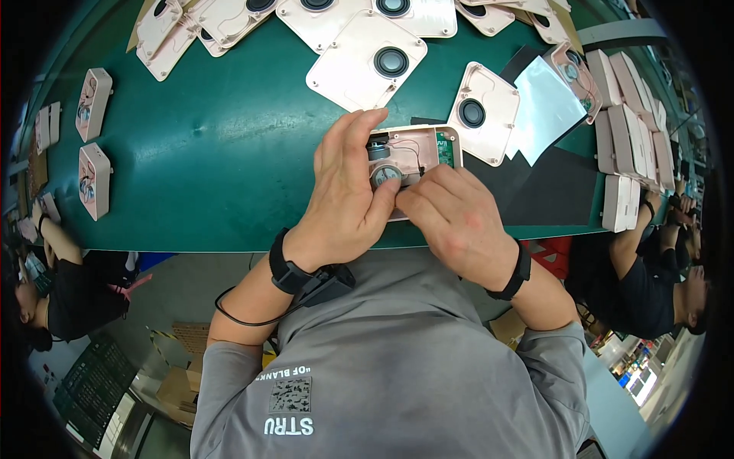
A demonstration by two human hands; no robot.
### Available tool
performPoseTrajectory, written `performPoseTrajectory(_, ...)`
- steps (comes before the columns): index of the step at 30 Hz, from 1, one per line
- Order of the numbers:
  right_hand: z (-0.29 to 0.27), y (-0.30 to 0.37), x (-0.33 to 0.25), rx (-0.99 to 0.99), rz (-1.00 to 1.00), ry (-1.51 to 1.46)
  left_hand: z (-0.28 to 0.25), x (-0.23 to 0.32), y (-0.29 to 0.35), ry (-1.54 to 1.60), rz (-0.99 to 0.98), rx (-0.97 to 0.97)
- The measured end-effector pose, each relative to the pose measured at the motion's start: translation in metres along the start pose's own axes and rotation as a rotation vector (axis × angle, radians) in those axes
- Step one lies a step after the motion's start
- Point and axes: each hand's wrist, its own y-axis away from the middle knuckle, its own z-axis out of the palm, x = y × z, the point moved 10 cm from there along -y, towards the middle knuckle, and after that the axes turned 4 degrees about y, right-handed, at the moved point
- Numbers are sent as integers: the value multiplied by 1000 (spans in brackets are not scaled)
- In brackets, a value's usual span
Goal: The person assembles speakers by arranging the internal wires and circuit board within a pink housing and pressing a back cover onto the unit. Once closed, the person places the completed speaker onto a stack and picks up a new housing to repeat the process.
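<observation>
A shallow pale-pink plastic housing (428, 141) lies in front of me near the table's front edge. Inside it are a round silver part (387, 175), a dark cylindrical part (378, 149), thin wires and a green circuit board (445, 148). My left hand (344, 183) steadies the housing's left side, its fingers stretched along the wall and its thumb on the round silver part. Over the lower right of the housing, my right hand (453, 210) has its fingers bent and pinched together beside that part. Whatever they pinch is hidden by the fingers.
Pink panels with round black speakers (391, 62) lie across the far side. At right are another speaker panel (483, 115), a pale sheet (547, 107), black sheets (562, 191) and stacked housings (631, 145). Two housings (94, 181) stand at left. Other people sit at both sides.
</observation>
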Motion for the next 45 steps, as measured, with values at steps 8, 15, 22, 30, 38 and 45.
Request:
performPoseTrajectory(8, 0, 3, 13, 43, 16, -36, 1, 6, -1, -26, 17, -4)
performPoseTrajectory(15, -24, -11, 31, 30, 144, 77, 1, 9, 1, -92, 67, 54)
performPoseTrajectory(22, -8, -9, 41, 68, 201, 75, 1, 20, 2, -179, 57, 56)
performPoseTrajectory(30, -5, 1, 66, 62, 353, -271, 9, 27, -5, -269, 76, -59)
performPoseTrajectory(38, -37, 21, 32, -192, 29, 128, 9, 22, -2, -180, 142, -43)
performPoseTrajectory(45, -25, 21, 13, -370, -200, 326, 9, 21, -2, -185, 140, -35)
